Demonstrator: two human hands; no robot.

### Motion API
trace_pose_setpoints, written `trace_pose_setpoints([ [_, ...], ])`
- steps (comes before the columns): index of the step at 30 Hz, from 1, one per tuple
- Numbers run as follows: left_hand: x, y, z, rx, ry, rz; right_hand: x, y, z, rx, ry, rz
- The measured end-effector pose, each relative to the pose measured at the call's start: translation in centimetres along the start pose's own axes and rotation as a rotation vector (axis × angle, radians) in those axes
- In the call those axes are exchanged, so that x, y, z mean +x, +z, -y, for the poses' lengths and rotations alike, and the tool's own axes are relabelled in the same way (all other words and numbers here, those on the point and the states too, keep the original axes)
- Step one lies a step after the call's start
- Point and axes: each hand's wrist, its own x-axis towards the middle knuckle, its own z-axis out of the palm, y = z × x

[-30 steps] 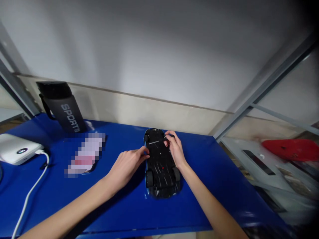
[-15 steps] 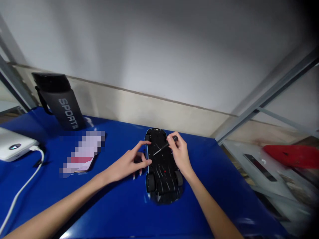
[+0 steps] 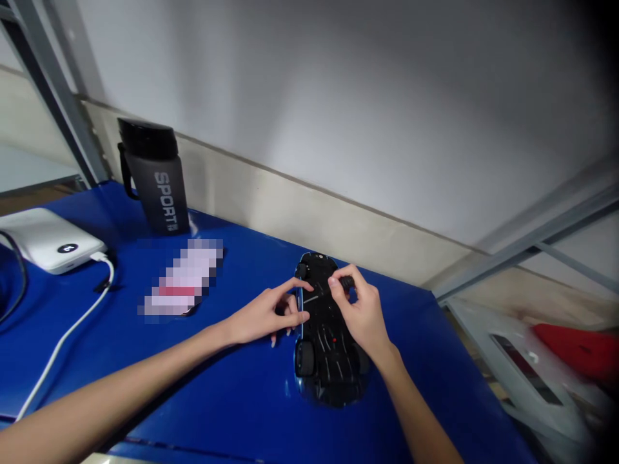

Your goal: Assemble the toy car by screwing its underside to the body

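1. Just below centre in the head view, an upside-down toy car (image 3: pixel 331 370) lies on the blue table (image 3: pixel 232 399), its long axis running roughly 12 to 6 o'clock.
2. The right hand (image 3: pixel 362 316) pinches a screwdriver (image 3: pixel 347 281) by its dark handle, the thin shaft pointing between 8 and 9 o'clock across the car's underside; this hand overlaps the 2 o'clock edge.
3. The left hand (image 3: pixel 271 314), thumb and forefinger parted with nothing between, meets the 9 o'clock edge.
4. The screwdriver's tip is hard to make out; pixelation masks the phone (image 3: pixel 186 277) towards 10 o'clock.
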Motion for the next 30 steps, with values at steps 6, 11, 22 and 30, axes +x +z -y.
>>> trace_pose_setpoints([
  [6,0.0,-0.1,0.1,-0.005,0.009,0.005,1.7,-1.0,1.6,-0.093,-0.032,0.212],
  [11,0.1,-0.1,0.1,0.007,0.002,0.002,3.9,-1.3,3.3,-0.260,-0.195,0.293],
  [22,0.2,-0.2,0.1,0.010,-0.011,0.001,3.5,-2.1,4.1,-0.368,-0.232,0.378],
  [30,0.3,-0.2,0.0,0.007,-0.022,0.007,3.3,-2.3,3.8,-0.346,-0.161,0.400],
])
